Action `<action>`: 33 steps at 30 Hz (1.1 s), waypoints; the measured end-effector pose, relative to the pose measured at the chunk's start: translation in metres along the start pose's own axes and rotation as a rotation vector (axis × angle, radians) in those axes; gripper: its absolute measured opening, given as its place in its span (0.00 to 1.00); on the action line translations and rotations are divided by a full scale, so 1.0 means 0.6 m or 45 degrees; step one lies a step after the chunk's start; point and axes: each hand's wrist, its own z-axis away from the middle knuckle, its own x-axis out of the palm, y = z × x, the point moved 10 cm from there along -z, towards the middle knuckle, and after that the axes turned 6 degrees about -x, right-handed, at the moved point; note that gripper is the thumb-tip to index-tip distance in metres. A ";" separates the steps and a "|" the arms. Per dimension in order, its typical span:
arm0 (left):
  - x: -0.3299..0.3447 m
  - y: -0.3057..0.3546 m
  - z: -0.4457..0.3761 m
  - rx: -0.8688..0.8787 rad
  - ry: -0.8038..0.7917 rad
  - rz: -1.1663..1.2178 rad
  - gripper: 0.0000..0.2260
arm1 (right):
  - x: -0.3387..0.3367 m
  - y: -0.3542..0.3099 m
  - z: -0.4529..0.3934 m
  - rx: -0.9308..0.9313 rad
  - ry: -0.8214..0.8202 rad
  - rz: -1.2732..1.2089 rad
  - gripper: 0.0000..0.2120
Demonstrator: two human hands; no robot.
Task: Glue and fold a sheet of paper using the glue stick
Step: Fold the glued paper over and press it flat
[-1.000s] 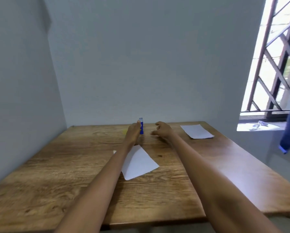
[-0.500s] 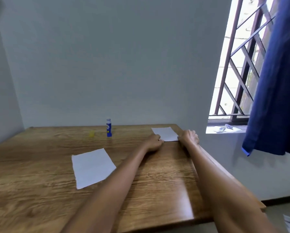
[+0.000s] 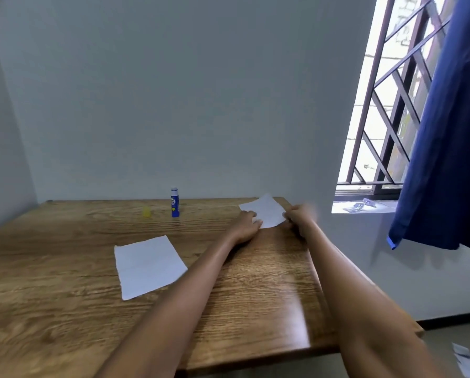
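Note:
A small white sheet of paper (image 3: 265,210) lies at the far right corner of the wooden table (image 3: 65,296), its far corner lifted off the wood. My right hand (image 3: 300,218) pinches its right edge. My left hand (image 3: 246,223) rests on its left near corner, fingers touching the sheet. A second, larger white sheet (image 3: 148,266) lies flat in the middle of the table. The blue glue stick (image 3: 174,202) stands upright near the back wall with its cap off. The yellow cap (image 3: 146,212) sits just left of it.
The table stands in a corner between grey walls. Its right edge runs just beyond my right hand. A barred window with a sill (image 3: 364,207) holding small items is at the right, and a blue curtain (image 3: 446,132) hangs there. Paper scraps (image 3: 468,361) lie on the floor.
Both hands left the glue stick and moved right to the small sheet. The view swung right. The sheet's far corner has risen off the table between my hands.

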 end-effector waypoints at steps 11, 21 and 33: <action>-0.172 -0.147 0.148 -0.352 0.467 1.256 0.20 | 0.101 -0.120 0.198 -0.141 -0.629 -0.614 0.11; -0.267 -0.251 0.262 -0.511 0.745 1.384 0.07 | 0.218 -0.198 0.309 -0.171 -0.952 -0.538 0.06; -0.387 -0.173 0.267 -0.186 0.823 -0.240 0.28 | 0.227 -0.262 0.315 -0.488 -0.939 0.027 0.06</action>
